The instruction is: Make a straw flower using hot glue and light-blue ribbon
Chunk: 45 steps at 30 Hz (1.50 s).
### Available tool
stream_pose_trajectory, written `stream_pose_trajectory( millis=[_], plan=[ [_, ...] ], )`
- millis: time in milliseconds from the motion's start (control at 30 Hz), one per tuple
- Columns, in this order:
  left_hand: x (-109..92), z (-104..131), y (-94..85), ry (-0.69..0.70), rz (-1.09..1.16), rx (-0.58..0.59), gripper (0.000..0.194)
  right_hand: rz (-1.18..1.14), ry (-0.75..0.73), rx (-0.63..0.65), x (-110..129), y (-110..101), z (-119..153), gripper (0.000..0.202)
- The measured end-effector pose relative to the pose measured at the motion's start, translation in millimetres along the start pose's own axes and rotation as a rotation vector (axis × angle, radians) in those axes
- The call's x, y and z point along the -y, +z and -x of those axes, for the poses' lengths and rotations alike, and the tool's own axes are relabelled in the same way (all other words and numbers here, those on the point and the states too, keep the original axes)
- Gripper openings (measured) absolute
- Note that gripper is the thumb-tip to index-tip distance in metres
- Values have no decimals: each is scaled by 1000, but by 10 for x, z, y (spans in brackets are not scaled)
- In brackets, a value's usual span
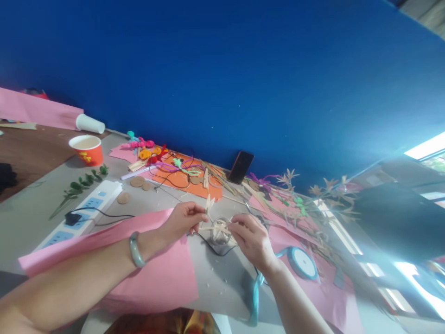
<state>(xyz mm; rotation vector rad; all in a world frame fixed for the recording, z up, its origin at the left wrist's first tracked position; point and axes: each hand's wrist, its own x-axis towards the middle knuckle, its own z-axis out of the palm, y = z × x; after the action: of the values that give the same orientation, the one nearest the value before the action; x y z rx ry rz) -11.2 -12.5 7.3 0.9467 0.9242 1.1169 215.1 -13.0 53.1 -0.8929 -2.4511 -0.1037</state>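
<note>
Here's the left hand (190, 218), thumb and fingers pinched on a pale leaf-like piece (209, 204) that pokes up past the fingertips. Facing it, the right hand (251, 235) has its fingers bent in at the rim of a clear round container (221, 232); whether they grip anything, I cannot tell. That container sits between the 2 hands, around the middle of the tabletop (212, 273), pale strips crossing its mouth, and a black cord (215, 253) curves just in front.

Over to the far edge: a dark phone (241, 168) leans against the blue wall (208, 83), an orange sheet (213, 191) lies to its left. Near the far left corner, there's an orange paper cup (91, 157), upright, then a green sprig (81, 185), and a white power strip (111, 189) running along the left side, 3 wooden discs (137, 181) nearby. A pink sheet (177, 273) spreads beneath the left forearm, and on the right side, a spool of blue ribbon (302, 263) rests on pink paper (335, 299).
</note>
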Motion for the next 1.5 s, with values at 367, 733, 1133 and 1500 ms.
stream_pose_trajectory(
  millis=[367, 733, 1133, 1500],
  plan=[
    [-66, 73, 38, -77, 20, 148, 28, 143, -243, -81, 59, 38, -54, 26],
    [11, 30, 3, -16, 21, 82, 27, 131, -144, -227, 86, 161, -113, 27],
    [-31, 80, 46, 164, -52, -31, 20, -917, 848, -172, 465, 458, -235, 21],
    [-7, 60, 17, 169, -146, -128, 23, -1062, 992, -364, 510, 532, -373, 22]
  ],
)
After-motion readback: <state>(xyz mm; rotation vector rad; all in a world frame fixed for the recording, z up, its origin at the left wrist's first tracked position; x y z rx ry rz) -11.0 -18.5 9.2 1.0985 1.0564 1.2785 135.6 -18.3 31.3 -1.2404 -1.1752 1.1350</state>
